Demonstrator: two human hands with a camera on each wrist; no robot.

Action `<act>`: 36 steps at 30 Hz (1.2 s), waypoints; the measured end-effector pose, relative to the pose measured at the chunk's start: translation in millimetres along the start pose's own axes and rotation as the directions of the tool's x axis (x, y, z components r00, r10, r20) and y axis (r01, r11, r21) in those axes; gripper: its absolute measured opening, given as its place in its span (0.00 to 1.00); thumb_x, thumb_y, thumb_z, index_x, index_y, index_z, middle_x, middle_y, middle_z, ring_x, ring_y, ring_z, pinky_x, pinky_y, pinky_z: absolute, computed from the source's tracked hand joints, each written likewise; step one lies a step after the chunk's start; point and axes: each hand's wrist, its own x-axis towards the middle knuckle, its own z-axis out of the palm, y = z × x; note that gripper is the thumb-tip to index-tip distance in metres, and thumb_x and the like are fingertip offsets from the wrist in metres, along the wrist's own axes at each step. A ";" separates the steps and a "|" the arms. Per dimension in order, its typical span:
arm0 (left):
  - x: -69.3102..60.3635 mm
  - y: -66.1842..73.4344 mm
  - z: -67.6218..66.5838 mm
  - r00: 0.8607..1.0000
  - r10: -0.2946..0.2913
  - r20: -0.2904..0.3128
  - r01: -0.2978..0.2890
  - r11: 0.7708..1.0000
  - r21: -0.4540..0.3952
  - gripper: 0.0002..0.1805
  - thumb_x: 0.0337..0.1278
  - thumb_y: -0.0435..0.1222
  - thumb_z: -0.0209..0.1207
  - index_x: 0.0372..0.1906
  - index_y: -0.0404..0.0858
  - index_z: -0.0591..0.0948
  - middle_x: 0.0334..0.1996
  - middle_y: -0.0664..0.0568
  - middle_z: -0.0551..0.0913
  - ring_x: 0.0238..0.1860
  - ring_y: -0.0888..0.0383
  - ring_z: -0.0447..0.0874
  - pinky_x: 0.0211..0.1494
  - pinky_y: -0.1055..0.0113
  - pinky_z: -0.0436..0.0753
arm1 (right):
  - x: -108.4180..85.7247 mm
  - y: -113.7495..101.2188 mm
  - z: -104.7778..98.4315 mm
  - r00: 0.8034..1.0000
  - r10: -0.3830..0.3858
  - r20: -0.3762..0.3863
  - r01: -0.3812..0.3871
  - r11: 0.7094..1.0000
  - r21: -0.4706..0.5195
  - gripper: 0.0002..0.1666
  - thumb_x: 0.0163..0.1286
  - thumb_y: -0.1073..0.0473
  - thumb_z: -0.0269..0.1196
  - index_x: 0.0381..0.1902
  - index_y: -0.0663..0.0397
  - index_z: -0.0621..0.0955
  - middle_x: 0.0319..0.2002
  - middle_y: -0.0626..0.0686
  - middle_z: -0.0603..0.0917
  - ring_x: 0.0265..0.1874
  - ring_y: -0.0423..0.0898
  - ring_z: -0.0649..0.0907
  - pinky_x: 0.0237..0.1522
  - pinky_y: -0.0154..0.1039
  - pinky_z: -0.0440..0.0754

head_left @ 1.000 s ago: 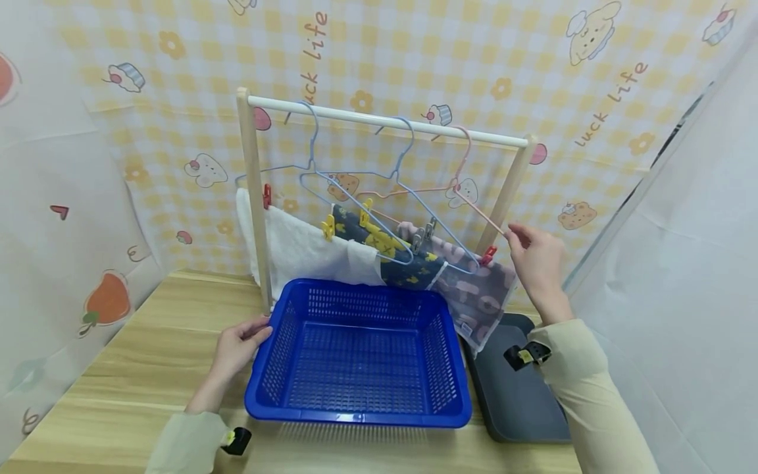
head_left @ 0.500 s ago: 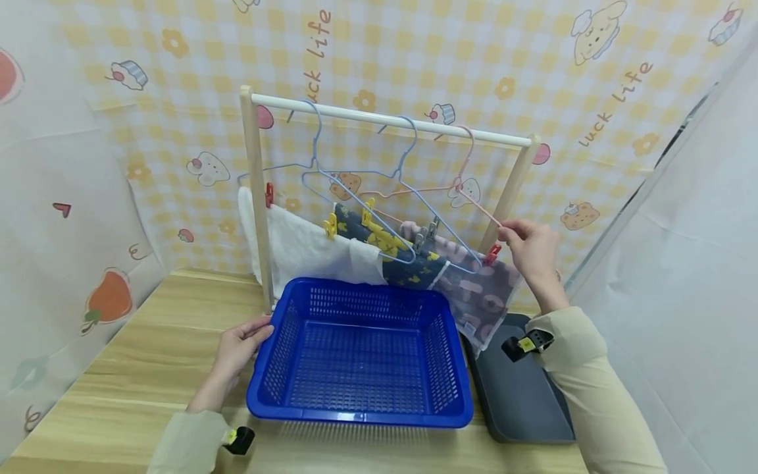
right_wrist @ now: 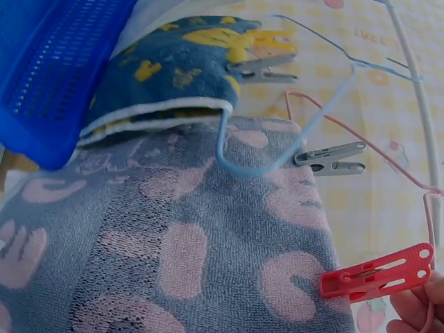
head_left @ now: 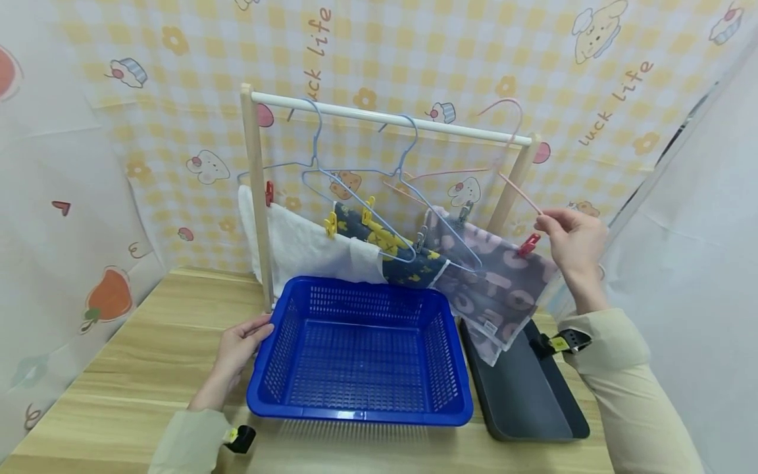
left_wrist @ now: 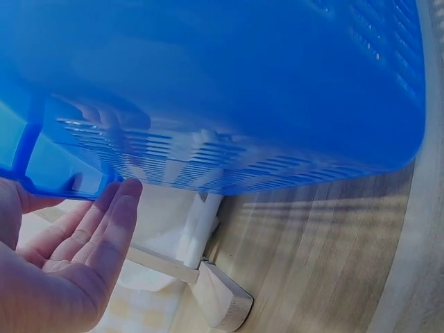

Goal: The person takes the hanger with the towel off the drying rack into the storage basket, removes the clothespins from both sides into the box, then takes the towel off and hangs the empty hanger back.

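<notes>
My right hand (head_left: 577,247) pinches the lower right arm of a pink hanger (head_left: 520,191). The hanger's hook stands above the rack's white rod, its tip free of it. From this hanger hangs a grey towel (head_left: 503,276) with pink shapes, held by a red clothespin (right_wrist: 378,272) and a grey clothespin (right_wrist: 331,159). My left hand (head_left: 239,345) holds the left rim of a blue plastic basket (head_left: 360,416), thumb over the edge. In the left wrist view, its fingers (left_wrist: 104,236) lie against the outside of the rim.
A wooden rack with a white rod (head_left: 355,113) stands behind the basket. Two blue hangers (head_left: 403,161) on it carry a white towel (head_left: 302,237) and a dark towel with yellow figures (head_left: 408,271). A dark grey tray (head_left: 521,388) lies right of the basket.
My right hand has moved right, taking the pink hanger and grey towel with it. The hanger's hook has risen off the rod. My left hand and the basket have stayed put.
</notes>
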 end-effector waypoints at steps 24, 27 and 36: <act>0.2 0.7 0.6 1.000 -0.017 -0.001 0.017 0.999 0.039 0.27 0.60 0.38 0.59 0.60 0.26 0.71 0.36 0.64 0.83 0.29 0.72 0.78 0.32 0.77 0.79 | -49.1 41.9 -94.3 0.962 0.214 -0.168 -0.226 0.973 -0.055 0.14 0.66 0.58 0.62 0.45 0.60 0.83 0.22 0.21 0.76 0.31 0.23 0.76 0.38 0.23 0.65; 0.3 0.8 0.8 1.000 -0.014 -0.001 0.014 0.999 0.033 0.27 0.60 0.38 0.60 0.60 0.26 0.71 0.39 0.63 0.83 0.29 0.72 0.78 0.33 0.77 0.80 | -55.6 43.4 -103.3 0.961 0.188 -0.204 -0.207 0.975 -0.079 0.13 0.66 0.58 0.61 0.45 0.59 0.84 0.23 0.20 0.75 0.30 0.23 0.75 0.33 0.21 0.66; 0.6 -0.2 0.2 1.000 -0.020 0.001 0.020 1.000 0.017 0.28 0.60 0.38 0.60 0.61 0.27 0.69 0.35 0.67 0.82 0.29 0.73 0.78 0.32 0.78 0.79 | -74.7 43.9 -126.9 0.956 0.192 -0.221 -0.206 0.978 -0.039 0.12 0.69 0.58 0.58 0.46 0.55 0.83 0.29 0.26 0.79 0.34 0.26 0.76 0.30 0.22 0.66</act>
